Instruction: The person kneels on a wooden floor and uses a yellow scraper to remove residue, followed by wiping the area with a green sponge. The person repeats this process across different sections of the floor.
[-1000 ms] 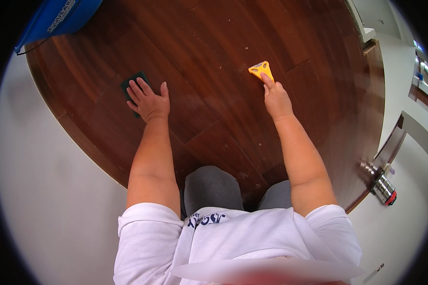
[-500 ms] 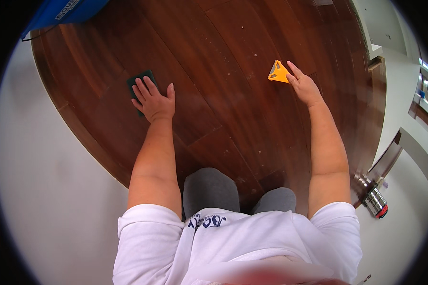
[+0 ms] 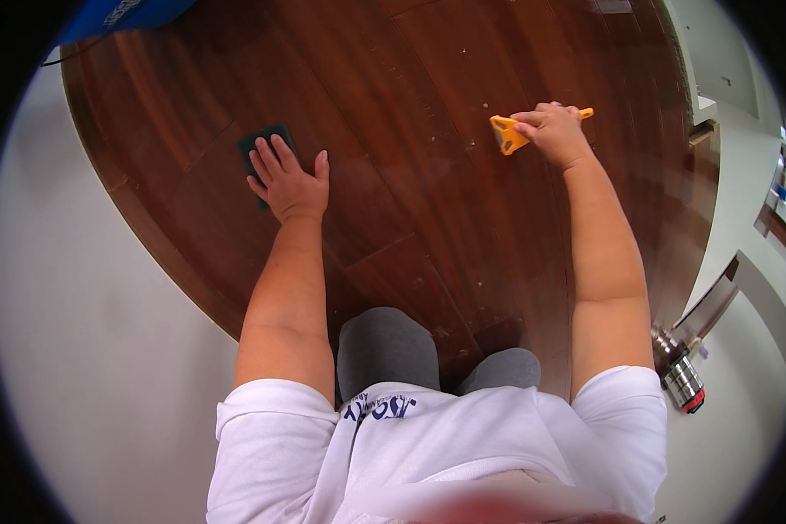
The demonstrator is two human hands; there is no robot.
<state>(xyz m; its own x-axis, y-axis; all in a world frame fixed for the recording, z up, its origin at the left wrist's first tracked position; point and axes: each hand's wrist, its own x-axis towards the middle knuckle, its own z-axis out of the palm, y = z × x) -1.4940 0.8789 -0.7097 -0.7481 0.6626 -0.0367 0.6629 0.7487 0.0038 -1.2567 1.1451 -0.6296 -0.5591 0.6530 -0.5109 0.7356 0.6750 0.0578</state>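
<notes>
My left hand (image 3: 288, 183) lies open, fingers spread, over a dark green scrub pad (image 3: 253, 140) on the reddish-brown wooden floor (image 3: 393, 192). To the right, my right hand (image 3: 557, 131) is closed on a yellow scraper (image 3: 503, 135), held crosswise with its grey-edged head to the left and the handle's end showing past my fingers. Whether the scraper touches the boards, I cannot tell. My grey-clad knees (image 3: 384, 349) are on the boards below my hands.
A blue bucket (image 3: 113, 17) stands at the upper left. A pale wall or surface (image 3: 96, 332) borders the left side. At the right are a pale ledge (image 3: 706, 109), a wooden edge and a shiny metal cylinder (image 3: 683, 380) with a red and black end.
My right hand has moved right and turned the scraper crosswise, its grip now over the handle. My left hand and the pad have shifted slightly up and right in the picture.
</notes>
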